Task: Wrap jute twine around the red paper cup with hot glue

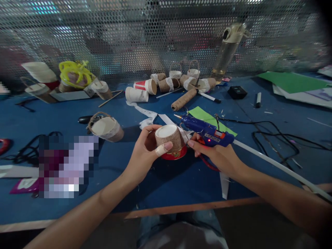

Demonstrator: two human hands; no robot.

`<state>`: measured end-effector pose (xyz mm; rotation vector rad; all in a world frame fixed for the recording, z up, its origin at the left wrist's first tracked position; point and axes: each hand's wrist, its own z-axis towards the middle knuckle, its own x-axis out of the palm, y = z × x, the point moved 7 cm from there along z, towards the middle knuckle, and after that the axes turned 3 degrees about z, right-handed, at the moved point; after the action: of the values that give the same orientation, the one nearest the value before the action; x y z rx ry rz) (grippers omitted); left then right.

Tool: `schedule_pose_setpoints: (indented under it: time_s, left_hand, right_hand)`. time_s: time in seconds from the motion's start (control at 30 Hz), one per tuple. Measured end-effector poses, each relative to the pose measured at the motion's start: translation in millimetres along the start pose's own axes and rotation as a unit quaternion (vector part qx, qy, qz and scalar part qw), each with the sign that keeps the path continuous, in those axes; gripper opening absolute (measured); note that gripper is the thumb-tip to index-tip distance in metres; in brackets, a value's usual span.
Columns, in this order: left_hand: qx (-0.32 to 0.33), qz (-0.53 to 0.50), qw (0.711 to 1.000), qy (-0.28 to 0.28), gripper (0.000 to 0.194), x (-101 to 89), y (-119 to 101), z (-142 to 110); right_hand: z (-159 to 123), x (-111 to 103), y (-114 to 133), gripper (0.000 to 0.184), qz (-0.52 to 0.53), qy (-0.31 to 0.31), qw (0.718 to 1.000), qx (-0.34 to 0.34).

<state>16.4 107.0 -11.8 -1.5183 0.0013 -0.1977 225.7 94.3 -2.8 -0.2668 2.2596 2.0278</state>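
My left hand (150, 145) is wrapped round an upturned paper cup (169, 138). Brown jute twine covers much of its side, and its lower part is red; a white base faces up. At the cup's right side, my right hand (215, 154) is closed about a blue hot glue gun (201, 126), its thumb and finger pinched close to a thin strand. The gun's nozzle points left, behind the cup, and a red light glows on its body. From its rear runs a long white glue stick (272, 162). The grip on the handle is partly hidden.
Twine-wrapped baskets (107, 128) stand left and at the back. Near them lie a twine roll (184, 99), paper cups (137, 94) and lace (145, 112). A black cable (275, 124) curls at right. A bottle (225, 52) stands against the perforated metal screen (116, 38).
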Motion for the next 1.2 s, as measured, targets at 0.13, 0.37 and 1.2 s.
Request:
schedule_pose_setpoints:
  time_s: [0.13,0.37,1.2]
  left_hand:
    - [-0.007,-0.012,1.000,0.004,0.044,1.6,0.0,-0.9]
    - [-0.012,-0.034,0.999,0.008,0.043,1.1,3.1,-0.7]
    - [-0.066,-0.071,0.995,-0.002,0.038,-2.0,3.9,-0.3]
  right_hand:
    - [0.5,0.5,0.8,0.025,0.015,-0.001,1.000,0.002]
    - [1.7,-0.3,6.2,0.020,0.034,-0.005,0.999,-0.033]
    - [3.5,1.1,7.3,0.020,0.025,-0.006,0.996,-0.086]
